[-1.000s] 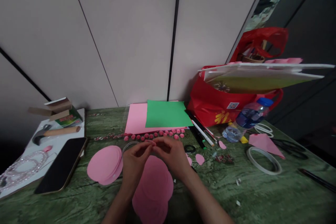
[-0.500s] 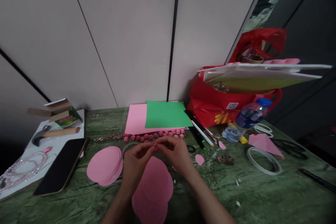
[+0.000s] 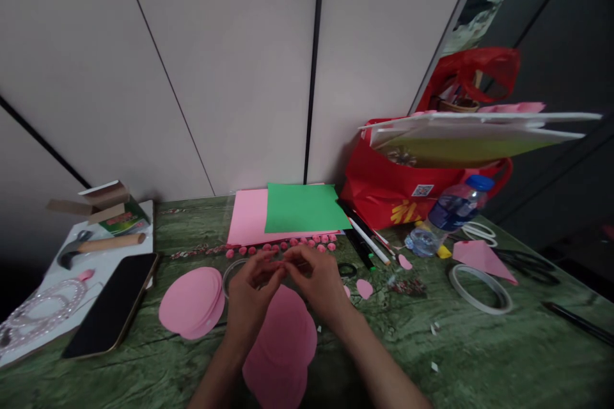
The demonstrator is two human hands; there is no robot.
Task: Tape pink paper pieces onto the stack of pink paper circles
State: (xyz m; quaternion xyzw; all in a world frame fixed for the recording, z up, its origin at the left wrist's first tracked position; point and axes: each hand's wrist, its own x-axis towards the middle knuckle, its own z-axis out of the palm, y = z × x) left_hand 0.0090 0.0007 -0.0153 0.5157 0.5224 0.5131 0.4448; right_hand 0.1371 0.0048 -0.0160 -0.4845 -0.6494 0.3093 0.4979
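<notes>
My left hand (image 3: pixel 250 291) and my right hand (image 3: pixel 317 281) meet at the fingertips above the table. Both are closed in a pinch on a small piece of pink paper (image 3: pixel 280 264), mostly hidden by the fingers. Directly below lies a stack of pink paper circles (image 3: pixel 283 339), partly overlapping one another. A second stack of pink circles (image 3: pixel 189 301) is left of my left hand. Behind my fingers runs a row of small pink rolled paper balls (image 3: pixel 275 248). A clear tape roll (image 3: pixel 229 276) is partly covered by my left hand.
Green paper (image 3: pixel 307 208) lies over pink sheets at the back. To the right are pens (image 3: pixel 368 239), a red bag (image 3: pixel 384 185), a water bottle (image 3: pixel 446 214), a tape roll (image 3: pixel 480 289) and scissors (image 3: pixel 532 265). A phone (image 3: pixel 112 303) and hammer (image 3: pixel 103 243) are at left.
My fingers have shifted slightly around the pink paper piece, the left fingers lifting a little. The view has moved slightly; objects on the table stay in place.
</notes>
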